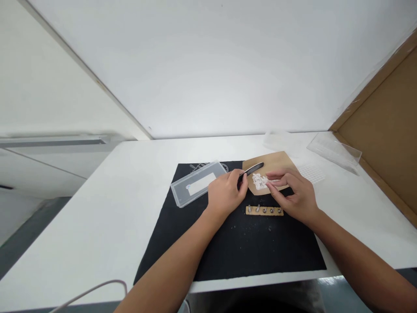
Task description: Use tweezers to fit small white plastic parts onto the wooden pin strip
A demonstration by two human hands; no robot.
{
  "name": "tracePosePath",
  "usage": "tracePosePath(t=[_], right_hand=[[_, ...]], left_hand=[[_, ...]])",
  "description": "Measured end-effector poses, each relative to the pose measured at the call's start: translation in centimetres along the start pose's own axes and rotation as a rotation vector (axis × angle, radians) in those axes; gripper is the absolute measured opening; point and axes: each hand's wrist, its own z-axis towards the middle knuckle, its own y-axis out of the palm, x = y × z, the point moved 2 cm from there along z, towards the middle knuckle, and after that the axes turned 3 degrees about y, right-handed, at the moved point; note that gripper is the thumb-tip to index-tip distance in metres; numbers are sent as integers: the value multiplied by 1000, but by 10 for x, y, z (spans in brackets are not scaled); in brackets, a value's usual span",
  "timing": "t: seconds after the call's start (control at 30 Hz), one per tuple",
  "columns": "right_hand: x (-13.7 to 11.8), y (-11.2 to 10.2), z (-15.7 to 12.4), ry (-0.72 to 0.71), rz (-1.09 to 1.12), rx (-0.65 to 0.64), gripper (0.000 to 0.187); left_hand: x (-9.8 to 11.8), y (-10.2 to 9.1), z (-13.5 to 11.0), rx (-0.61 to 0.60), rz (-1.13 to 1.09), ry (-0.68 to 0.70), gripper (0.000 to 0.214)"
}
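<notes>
My left hand (226,189) is closed around a slim black tool (254,168) that looks like tweezers, its rounded end pointing up and right. A heap of small white pieces (259,181) lies on a sheet of brown paper (273,161). At the heap's right edge, my right hand (295,193) pinches thumb and fingers together, with what seems a small whitish piece between the tips. Below the paper sits a narrow tan strip (264,211) bearing a row of small clear pegs and round metal parts.
A clear plastic case (198,182) with a white label lies left of my left hand, on a black mat (260,248). Beyond the right hand are a white gridded tray (312,174) and a clear lid (335,150). A brown board (384,113) borders the table's right side.
</notes>
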Motion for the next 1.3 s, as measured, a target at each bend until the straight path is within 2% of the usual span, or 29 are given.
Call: tracePosePath(t=[0.43,0.63,0.77,0.9,1.03,1.3], right_hand=[[2,0,-2,-34,53,-118,14],[5,-11,1,-88,221,-392,14],[2,-13,-1,-123,195,-522,9],[-1,-12,-3,-153,96,-514,13],[-1,-12,-5,-120,-19,-503,14],[0,-12,-5,0,126,-474,15]], left_hand=[[-2,2,-1,42,-31,12,21],[-3,3,-1,51,-20,23,19],[-2,2,-1,56,-25,29,19],[-1,0,0,66,-28,32,18],[-1,0,0,58,-22,41,18],[-3,1,-1,50,-2,24,20]])
